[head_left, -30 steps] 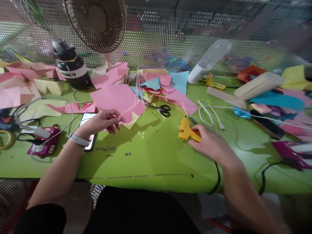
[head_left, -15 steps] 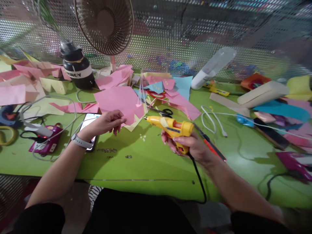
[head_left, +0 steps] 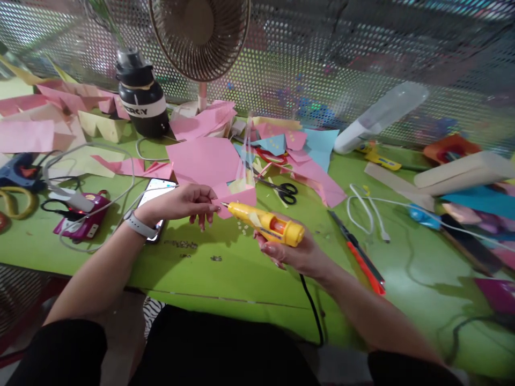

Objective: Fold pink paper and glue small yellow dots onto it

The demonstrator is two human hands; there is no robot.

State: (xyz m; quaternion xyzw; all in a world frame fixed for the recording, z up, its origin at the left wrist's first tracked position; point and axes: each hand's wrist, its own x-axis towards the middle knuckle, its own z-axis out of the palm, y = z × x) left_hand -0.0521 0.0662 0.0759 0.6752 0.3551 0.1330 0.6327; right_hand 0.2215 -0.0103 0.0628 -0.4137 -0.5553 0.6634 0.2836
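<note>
My right hand grips a yellow hot glue gun, its nozzle pointing left. The nozzle tip is beside the fingertips of my left hand, which wears a pale wristband. Thumb and forefinger of the left hand pinch together at the edge of a small piece of pink paper. Just behind lies a larger pink sheet. Under the left wrist is a lit phone, partly covered. Tiny pale bits lie below the nozzle, and small dark bits are on the green table.
Black scissors lie behind the glue gun, a red-handled cutter to its right. A black bottle and fan stand at the back. Cables loop around a purple power strip at left; a white cable crosses the right side.
The glue gun has moved left and tilted, its nozzle now close to the left fingertips. A pink paper piece now shows at those fingertips. The view has shifted left.
</note>
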